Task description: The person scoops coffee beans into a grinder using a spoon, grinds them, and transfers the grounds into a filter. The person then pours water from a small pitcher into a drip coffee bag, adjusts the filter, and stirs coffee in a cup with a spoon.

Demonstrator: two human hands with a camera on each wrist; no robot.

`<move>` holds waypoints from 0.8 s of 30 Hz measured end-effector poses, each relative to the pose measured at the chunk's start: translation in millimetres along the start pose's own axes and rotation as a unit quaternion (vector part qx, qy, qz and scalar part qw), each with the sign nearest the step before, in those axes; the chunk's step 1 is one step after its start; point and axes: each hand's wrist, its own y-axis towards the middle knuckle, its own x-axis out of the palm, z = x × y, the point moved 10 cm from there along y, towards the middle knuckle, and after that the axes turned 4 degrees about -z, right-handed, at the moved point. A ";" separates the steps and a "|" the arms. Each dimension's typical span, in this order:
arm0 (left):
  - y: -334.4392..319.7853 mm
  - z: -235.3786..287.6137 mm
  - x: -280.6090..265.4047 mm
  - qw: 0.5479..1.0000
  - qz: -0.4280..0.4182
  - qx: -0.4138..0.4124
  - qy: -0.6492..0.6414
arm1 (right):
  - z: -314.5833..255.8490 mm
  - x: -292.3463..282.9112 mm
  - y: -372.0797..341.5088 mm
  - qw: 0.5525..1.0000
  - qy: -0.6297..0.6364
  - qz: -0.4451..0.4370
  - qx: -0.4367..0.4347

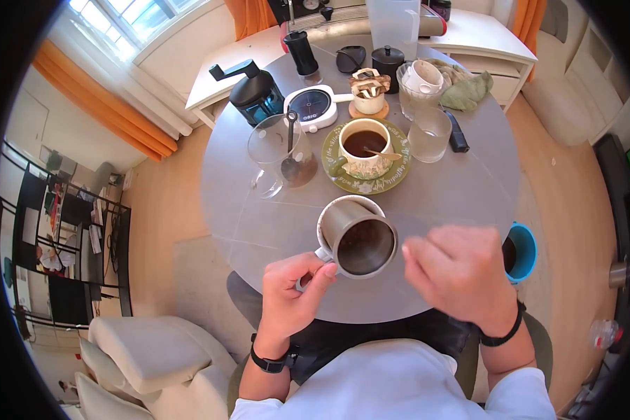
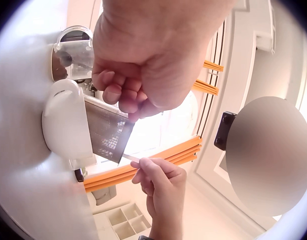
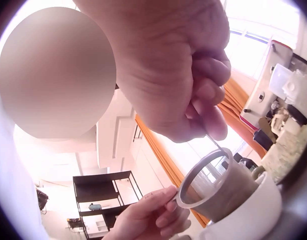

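Note:
A metal mesh strainer basket (image 1: 362, 246) with a wide round rim sits tilted in a white mug (image 2: 63, 125) at the near side of the table, its mouth facing me. My left hand (image 1: 290, 290) pinches the strainer's rim area on the left, close to the mug's handle. On the other side my right hand (image 1: 462, 269) pinches a thin tab that runs out from the rim, as the right wrist view shows. Inside the strainer, the bottom looks dark brown. Part of the basket (image 2: 108, 132) stands out above the mug in the left wrist view.
Beyond the mug, a patterned cup (image 1: 367, 164) of brown liquid with a spoon stands on a green saucer (image 1: 336, 178). A glass jug (image 1: 262, 140) with a black spoon is left, a drinking glass (image 1: 430, 133) right. A blue cup (image 1: 528, 252) is at the right edge.

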 end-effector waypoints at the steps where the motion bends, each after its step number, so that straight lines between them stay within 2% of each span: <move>1: 0.9 0.0 -0.6 1.000 0.008 0.001 -0.002 | -6.8 2.2 -2.0 1.000 -0.001 -0.002 -0.008; 3: 4.3 -0.8 4.0 1.000 0.003 -0.003 -0.011 | -28.4 18.7 -7.7 0.994 0.087 -0.042 -0.049; 4: 5.5 0.1 4.7 1.000 0.002 0.000 -0.012 | -34.5 20.6 -5.7 0.994 0.097 -0.019 -0.045; 5: 4.8 -0.7 4.3 1.000 0.003 -0.007 -0.012 | -31.4 23.0 -3.4 0.995 0.094 -0.015 -0.043; 7: 2.9 -2.7 3.0 1.000 0.003 -0.012 -0.010 | -17.3 9.8 2.2 0.997 0.023 0.071 -0.001; 9: 1.7 -2.9 -1.1 1.000 0.004 -0.007 -0.005 | -7.0 2.6 -1.8 0.998 -0.018 0.066 0.008; 11: 3.5 -3.0 -1.4 1.000 0.012 -0.006 -0.016 | -6.9 15.1 -9.5 0.998 0.032 -0.039 0.025; 13: 4.8 -3.3 3.0 0.999 0.012 -0.009 -0.029 | -26.2 24.0 -6.4 0.997 0.063 -0.054 -0.006; 15: 6.2 -2.9 3.8 0.999 0.008 -0.021 -0.033 | -34.1 22.3 -6.0 0.997 0.064 0.038 -0.024; 16: 5.2 -2.7 2.3 0.999 0.010 -0.024 -0.031 | -24.9 15.4 -1.4 0.997 0.045 0.061 -0.001; 17: 4.9 0.5 1.6 1.000 0.006 -0.014 -0.024 | -21.0 12.0 -3.6 0.997 0.048 0.062 -0.003; 19: 4.7 3.1 -0.1 1.000 0.009 -0.001 -0.017 | -5.5 9.3 -5.9 0.998 -0.032 0.032 0.034; 20: 4.3 0.7 0.3 1.000 0.010 -0.001 -0.020 | -11.5 12.5 -6.7 1.000 -0.012 -0.005 0.019; 21: 4.7 -0.3 1.2 1.000 0.010 -0.001 -0.023 | -17.9 14.5 -9.2 1.000 -0.013 -0.004 0.017; 23: 6.1 1.9 2.0 1.000 0.012 -0.002 -0.025 | -37.7 26.5 -10.1 0.995 0.096 -0.023 -0.011; 24: 6.0 2.7 2.4 1.000 0.012 -0.005 -0.028 | -37.2 23.7 -6.4 0.995 0.104 -0.008 -0.006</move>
